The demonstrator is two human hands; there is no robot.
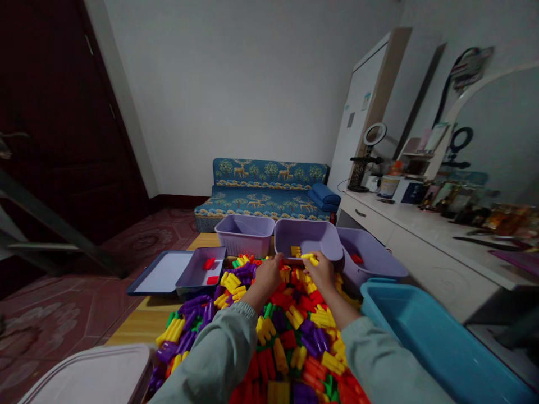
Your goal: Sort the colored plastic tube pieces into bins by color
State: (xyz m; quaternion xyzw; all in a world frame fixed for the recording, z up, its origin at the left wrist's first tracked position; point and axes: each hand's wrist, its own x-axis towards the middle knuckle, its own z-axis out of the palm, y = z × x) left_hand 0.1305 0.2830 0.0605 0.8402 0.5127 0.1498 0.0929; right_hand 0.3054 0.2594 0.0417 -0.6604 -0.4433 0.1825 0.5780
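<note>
Yellow block (310, 257) sits pinched in the fingertips of your right hand (322, 272), held just at the near rim of the middle purple bin (314, 234). A few more yellow pieces (295, 251) lie inside that bin. Your left hand (266, 276) is just beside the right, knuckles up and fingers curled down at the far edge of the pile of blocks (290, 331). Whether it grips anything you cannot tell from this angle.

The pile spreads between your forearms in yellow, red, purple, orange and green, and runs back towards you. Beyond it stand three bins in a row: the left purple bin (244, 233), the middle one, and the right purple bin (374, 261), which holds a red piece. To the left of the pile a shallow tray (197, 274) carries two red blocks, with a flat lid (160, 273) touching its left side. A blue tub (421, 336) sits on your right and a white container (92, 376) at your near left. A patterned sofa (265, 185) stands against the far wall.
</note>
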